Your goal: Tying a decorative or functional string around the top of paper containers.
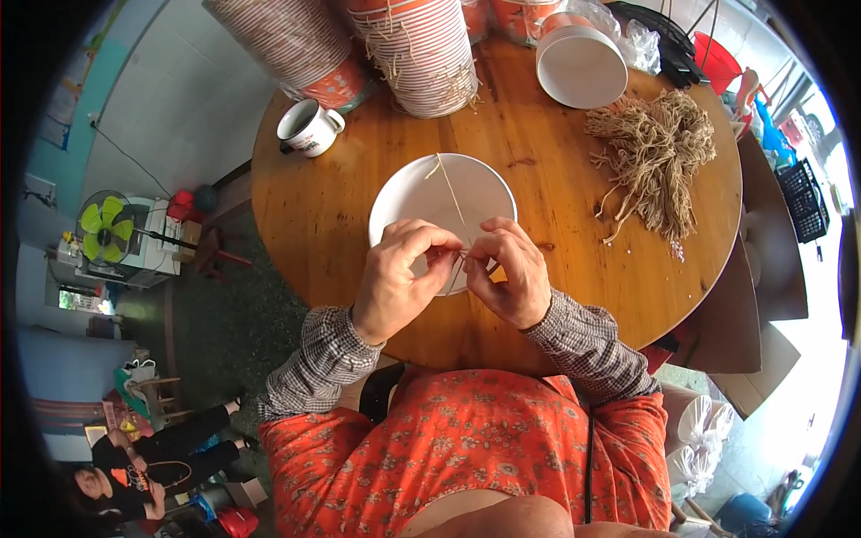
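Stacks of orange-and-white paper cups (pixel 421 54) are seen at the top centre of the frame, with a second slanted stack (pixel 291 40) at the upper left. Brown cardboard boxes (pixel 758 359) are found at the lower right, beside white plastic bags (pixel 700 439). No signs or screens can be made out.

On the warm brown wooden table (pixel 359 206) sat a plain white bowl (pixel 417 193). Beyond it stood orange-and-white striped cup stacks (pixel 421 54); right of it lay tan string (pixel 659 152). Below, grey checked sleeves (pixel 327 354) met an orange floral apron (pixel 457 439).
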`<state>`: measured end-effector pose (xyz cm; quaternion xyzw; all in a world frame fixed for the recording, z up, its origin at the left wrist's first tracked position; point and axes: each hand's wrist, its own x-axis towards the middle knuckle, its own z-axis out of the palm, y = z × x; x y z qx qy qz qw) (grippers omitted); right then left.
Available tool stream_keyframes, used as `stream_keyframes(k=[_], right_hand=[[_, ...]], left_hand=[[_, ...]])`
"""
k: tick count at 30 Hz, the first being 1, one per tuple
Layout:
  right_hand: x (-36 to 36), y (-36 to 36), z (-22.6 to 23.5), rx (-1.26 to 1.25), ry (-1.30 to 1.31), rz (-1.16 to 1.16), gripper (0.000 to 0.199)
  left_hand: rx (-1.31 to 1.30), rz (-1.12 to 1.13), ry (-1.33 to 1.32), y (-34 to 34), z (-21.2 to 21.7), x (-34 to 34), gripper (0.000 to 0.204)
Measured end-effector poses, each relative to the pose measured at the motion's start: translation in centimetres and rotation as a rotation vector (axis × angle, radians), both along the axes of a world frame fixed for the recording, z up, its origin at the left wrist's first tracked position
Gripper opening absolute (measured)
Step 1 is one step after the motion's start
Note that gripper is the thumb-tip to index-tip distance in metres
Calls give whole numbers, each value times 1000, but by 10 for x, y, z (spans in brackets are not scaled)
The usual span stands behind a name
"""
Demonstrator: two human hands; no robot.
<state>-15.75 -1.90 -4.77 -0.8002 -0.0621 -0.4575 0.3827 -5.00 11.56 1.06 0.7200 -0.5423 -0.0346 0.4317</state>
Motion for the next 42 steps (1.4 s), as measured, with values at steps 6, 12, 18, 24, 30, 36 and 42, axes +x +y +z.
stream_keyframes(k=[6, 12, 18, 24, 30, 36, 42], right_hand=[[0, -4, 2, -10, 1, -27, 25], [-2, -9, 12, 119, 116, 29, 19], [-5, -15, 16, 479, 307, 218, 12], [-6, -17, 16, 343, 141, 144, 22], [-2, -25, 18, 105, 64, 49, 21], [-5, -24, 16, 263, 102, 4, 17], [0, -30, 23, -68, 123, -194, 17]], left_hand=[[14, -54, 104, -7, 0, 6, 15], [251, -367, 774, -11, 10, 37, 7], [200, -463, 1544, -18, -10, 42, 12], [123, -378, 1569, -23, -12, 32, 14], [123, -392, 1442, -22, -10, 29, 16], [149, -253, 537, -14, 0, 12, 11], [39, -250, 23, -14, -4, 9, 5]])
